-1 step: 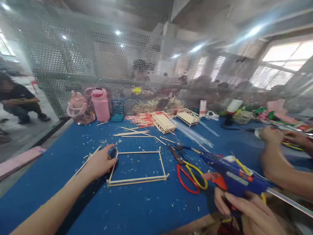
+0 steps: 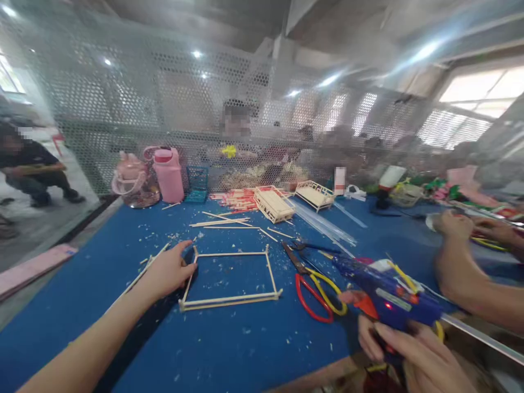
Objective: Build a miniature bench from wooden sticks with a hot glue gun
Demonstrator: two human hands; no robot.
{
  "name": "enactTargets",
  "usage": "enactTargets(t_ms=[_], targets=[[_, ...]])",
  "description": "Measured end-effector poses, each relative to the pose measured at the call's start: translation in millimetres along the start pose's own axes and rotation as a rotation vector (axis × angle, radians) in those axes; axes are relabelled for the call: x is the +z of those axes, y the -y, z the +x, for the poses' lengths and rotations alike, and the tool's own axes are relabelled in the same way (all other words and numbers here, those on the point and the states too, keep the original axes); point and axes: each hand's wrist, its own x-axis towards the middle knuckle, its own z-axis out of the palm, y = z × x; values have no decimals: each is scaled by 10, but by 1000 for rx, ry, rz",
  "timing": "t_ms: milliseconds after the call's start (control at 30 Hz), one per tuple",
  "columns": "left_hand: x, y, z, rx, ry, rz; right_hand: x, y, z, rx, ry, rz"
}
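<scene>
Stick frame, a thin rectangle of pale wooden sticks with short uprights at its corners, lies flat near the middle of the blue table. The left hand rests on the table at the frame's left side, fingers loosely curled and thumb stretched toward the near-left corner of the frame, touching or almost touching it; it grips nothing that I can make out. The right hand, at the table's near right edge, is wrapped tight around the handle of a blue glue gun, whose nozzle points left toward the frame but hangs well short of it. Between gun and frame lie scissors with red and yellow handles. Loose sticks and shavings are scattered behind the frame, and finished little stick beds stand toward the far edge, near a pink bottle. Another person's forearm rests at the table's right side.
</scene>
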Motion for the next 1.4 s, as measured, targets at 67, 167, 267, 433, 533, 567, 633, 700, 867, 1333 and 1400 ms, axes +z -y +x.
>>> enactTargets(t_ms=[67,167,267,433,533,567,633,700,867,1333,1400], targets=[[10,-10,-18,-16,-3,-5,-33,-49,-33,73,63,17],[5,-23,-55,-52,1,-56,8,-108,-83,146,63,39],[-17,-36,-104,-112,-6,-105,100,-157,-132,172,-2,28],[-10,-43,-162,-192,-48,-147,74,-196,-153,169,93,-174],[22,-34,-167,-209,-20,-205,21,-177,-124,105,203,-367],[30,-31,-170,-204,-14,-216,22,-165,-119,81,216,-434],[40,-28,-180,-182,-17,-214,61,-144,-124,10,175,-573],[45,-26,-196,-157,-32,-196,137,-136,-140,-103,62,-707],[46,-14,-236,-55,-115,-111,348,-164,-143,-324,-11,-885],[87,62,-185,51,-160,16,472,-266,-129,-407,8,-939],[91,65,-181,56,-158,20,479,-272,-123,-398,-4,-931]])
